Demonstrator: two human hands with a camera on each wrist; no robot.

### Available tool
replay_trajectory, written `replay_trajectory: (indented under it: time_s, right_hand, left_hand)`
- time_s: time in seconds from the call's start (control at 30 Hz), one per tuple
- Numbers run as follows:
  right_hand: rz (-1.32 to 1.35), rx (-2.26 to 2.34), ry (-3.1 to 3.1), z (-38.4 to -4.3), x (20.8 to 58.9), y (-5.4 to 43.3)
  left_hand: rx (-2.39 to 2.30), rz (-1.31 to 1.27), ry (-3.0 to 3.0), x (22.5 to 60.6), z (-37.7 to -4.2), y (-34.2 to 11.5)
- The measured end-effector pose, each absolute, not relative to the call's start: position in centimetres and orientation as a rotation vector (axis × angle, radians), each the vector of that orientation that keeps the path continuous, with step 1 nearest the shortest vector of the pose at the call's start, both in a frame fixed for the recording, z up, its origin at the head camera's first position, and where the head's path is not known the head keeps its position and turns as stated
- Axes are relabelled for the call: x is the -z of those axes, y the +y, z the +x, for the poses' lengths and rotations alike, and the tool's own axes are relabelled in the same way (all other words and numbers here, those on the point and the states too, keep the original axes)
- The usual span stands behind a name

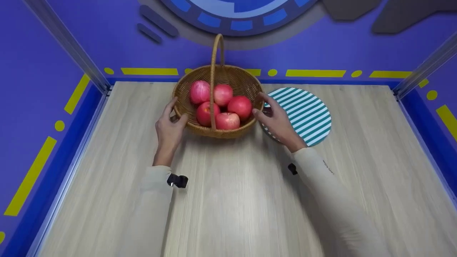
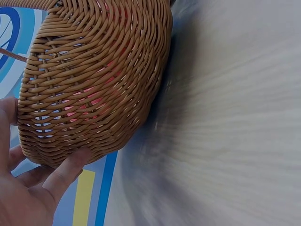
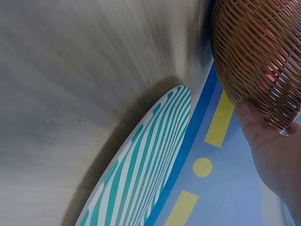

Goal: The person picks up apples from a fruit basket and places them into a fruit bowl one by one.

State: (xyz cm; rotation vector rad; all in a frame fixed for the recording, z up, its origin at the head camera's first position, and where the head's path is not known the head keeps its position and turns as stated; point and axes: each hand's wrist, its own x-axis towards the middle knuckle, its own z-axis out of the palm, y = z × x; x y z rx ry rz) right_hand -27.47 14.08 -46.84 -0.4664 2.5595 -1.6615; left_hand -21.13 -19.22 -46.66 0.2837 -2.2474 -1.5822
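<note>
A brown wicker basket (image 1: 221, 134) with a tall arched handle (image 1: 214, 64) is at the back of the table. Several red apples (image 1: 228, 121) lie inside it; in both wrist views their red shows through the weave. On the left, my left hand (image 1: 169, 128) holds the basket's side, thumb toward the front and fingers farther back near the rim. My right hand (image 1: 280, 123) grips the opposite side the same way. The left wrist view has the left thumb (image 2: 70, 172) against the weave. In the right wrist view, the right hand (image 3: 275, 153) meets the basket's side.
Right of the basket lies a round, green-and-white striped flat piece (image 1: 303, 114), partly behind my right hand. Blue walls (image 1: 117, 46) with yellow marks enclose the pale wooden table (image 1: 228, 200) at the back and both sides.
</note>
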Motion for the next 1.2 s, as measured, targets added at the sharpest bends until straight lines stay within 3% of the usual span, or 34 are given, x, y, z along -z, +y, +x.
replay_trajectory:
  time_s: [1.2]
  right_hand:
    - [-0.454,1.579,2.594,-26.5,46.5,15.2]
  left_hand:
    - [1.720,0.217,-2.028,48.1,-21.6,-17.4]
